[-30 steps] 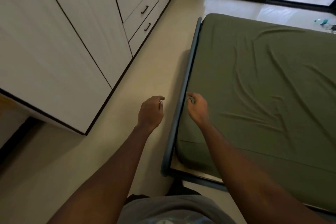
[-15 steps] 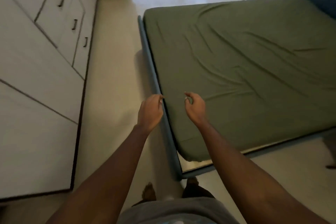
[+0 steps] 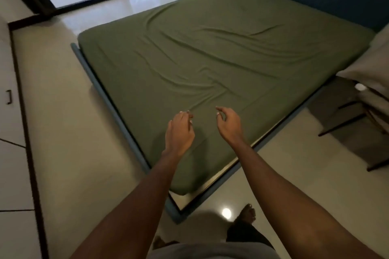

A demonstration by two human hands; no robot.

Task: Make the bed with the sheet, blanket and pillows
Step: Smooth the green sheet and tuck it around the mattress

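head view: the green sheet [image 3: 210, 59] lies over the mattress inside the frame [image 3: 117, 115]. it is pulled down round the near corner but creased across the middle. left hand [image 3: 179, 132] and right hand [image 3: 229, 126] hang side by side over that corner, apart from the cloth as far as i can tell. the fingers [image 3: 220, 110] are loosely curled with thumb near forefinger, and they grip nothing. held so, they look ready to pinch or sweep the folds flat, and the creases run toward this corner. pale bedding [image 3: 374, 65] is stacked on a chair [image 3: 345, 121] just beside the bed's right edge, likely parked there to keep the mattress free for the sheet. i cannot tell whether it is pillows or blanket. by my reading the sheet step is nearly done and the rest not begun.
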